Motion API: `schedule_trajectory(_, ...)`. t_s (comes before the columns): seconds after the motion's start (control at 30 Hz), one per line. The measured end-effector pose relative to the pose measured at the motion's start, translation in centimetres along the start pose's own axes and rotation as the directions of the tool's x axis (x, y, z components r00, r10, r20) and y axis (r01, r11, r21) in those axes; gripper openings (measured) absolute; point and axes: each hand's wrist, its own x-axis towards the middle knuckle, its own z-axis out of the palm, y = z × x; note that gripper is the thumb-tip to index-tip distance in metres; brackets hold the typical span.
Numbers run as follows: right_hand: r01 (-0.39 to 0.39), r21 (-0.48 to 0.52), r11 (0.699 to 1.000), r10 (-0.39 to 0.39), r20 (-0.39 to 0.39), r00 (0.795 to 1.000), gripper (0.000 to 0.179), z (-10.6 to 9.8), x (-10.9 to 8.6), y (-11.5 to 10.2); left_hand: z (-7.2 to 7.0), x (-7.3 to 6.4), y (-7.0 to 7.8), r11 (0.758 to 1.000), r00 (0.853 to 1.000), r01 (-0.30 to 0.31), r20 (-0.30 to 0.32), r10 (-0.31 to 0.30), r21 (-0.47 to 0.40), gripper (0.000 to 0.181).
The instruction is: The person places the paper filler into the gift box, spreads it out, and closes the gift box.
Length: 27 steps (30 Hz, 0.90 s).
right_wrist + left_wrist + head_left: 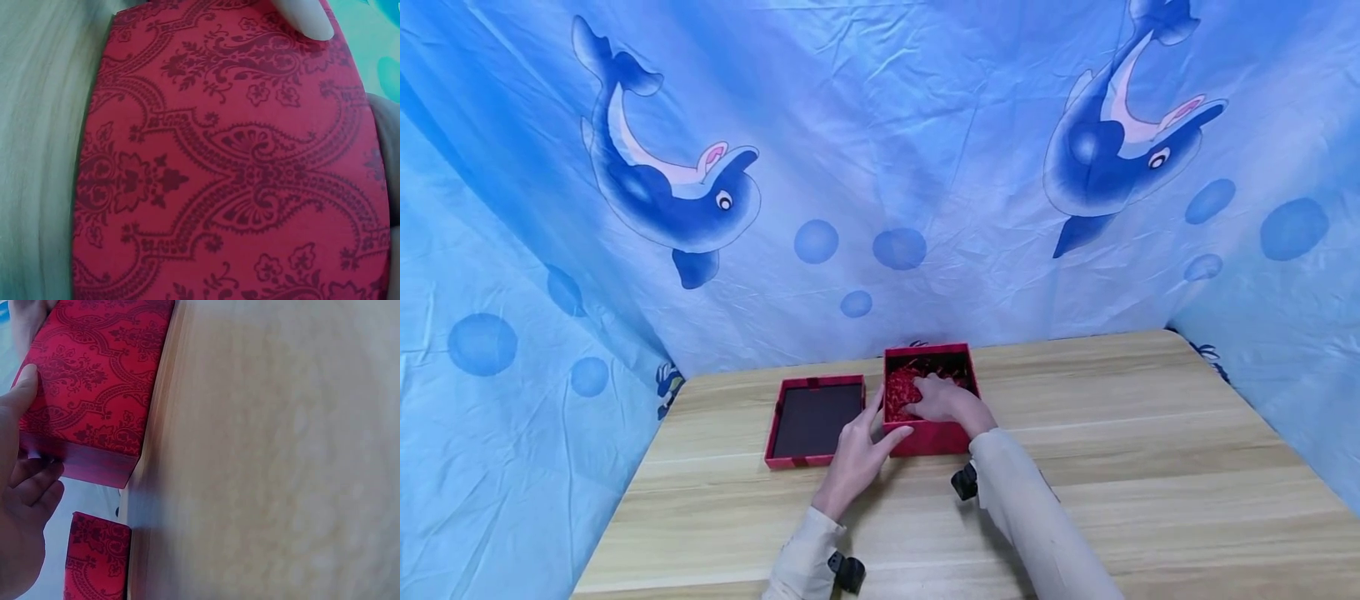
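A red patterned gift box (928,439) stands uncovered on the table, with red shredded paper (899,392) inside. My left hand (855,450) holds the box at its front left corner. Its thumb (25,387) lies on the front wall and the other fingers are against the left side in the left wrist view. Over the box's front rim reaches my right hand (951,402), fingers down on the shredded paper. Some of its fingertips are hidden in the box. The right wrist view is filled mostly by the box's front wall (237,175), with my left thumb (309,22) at its top edge.
To the left of the box lies its shallow red lid (801,461), dark inside face up, close beside my left hand. The wooden table (1150,467) extends to both sides. A blue dolphin-print curtain (880,167) hangs right behind the table's back edge.
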Motion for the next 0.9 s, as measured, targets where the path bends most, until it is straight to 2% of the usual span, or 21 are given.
schedule_trajectory(0.2,0.001,0.020,1.000,-0.001,0.024,1.000,0.071,0.2,0.1,-0.1,-0.2,-0.1,-0.3,1.000,1.000,0.019,0.000,-0.019,0.017,0.088)
schedule_trajectory(0.4,0.032,0.015,0.999,-0.032,0.012,0.999,0.072,-0.7,-0.4,-0.2,-0.2,0.0,-0.3,1.000,1.000,-0.015,-0.005,0.015,0.027,0.087)
schedule_trajectory(0.67,0.074,0.005,0.997,-0.073,-0.089,0.993,0.076,-3.4,-2.7,-1.5,0.0,0.2,0.0,1.000,1.000,-0.024,-0.004,0.024,0.018,0.086)
schedule_trajectory(0.77,0.101,0.012,0.995,-0.100,-0.061,0.993,0.080,-3.6,-2.8,-1.5,0.0,0.2,0.0,0.999,1.000,-0.031,-0.007,0.031,0.015,0.086)
schedule_trajectory(0.9,0.127,0.030,0.991,-0.127,0.024,0.992,0.079,-2.8,-1.5,-0.6,0.2,0.3,-0.1,1.000,1.000,-0.023,-0.005,0.023,0.011,0.086)
